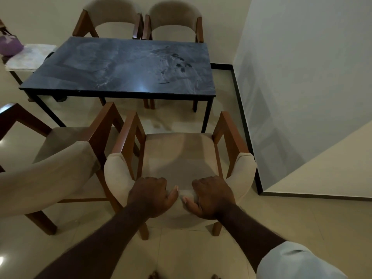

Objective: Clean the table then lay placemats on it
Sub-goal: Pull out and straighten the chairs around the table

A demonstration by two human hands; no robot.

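A dark marble-topped table (120, 65) on black legs stands ahead of me, with dark smudges on its right part (179, 65). Between me and the table is a beige upholstered chair (179, 156) with brown wooden arms, pulled back from the table's front edge. My left hand (153, 196) and my right hand (211, 196) both grip the top of its curved backrest, fingers curled over it, side by side. No placemats or cloth show in view.
A second chair (52, 170) stands close on the left. Two more chairs (112, 21) (175, 19) sit behind the table against the wall. A small white side table (30, 57) with a purple object (10, 45) is at the left. A wall corner (251, 137) juts in on the right.
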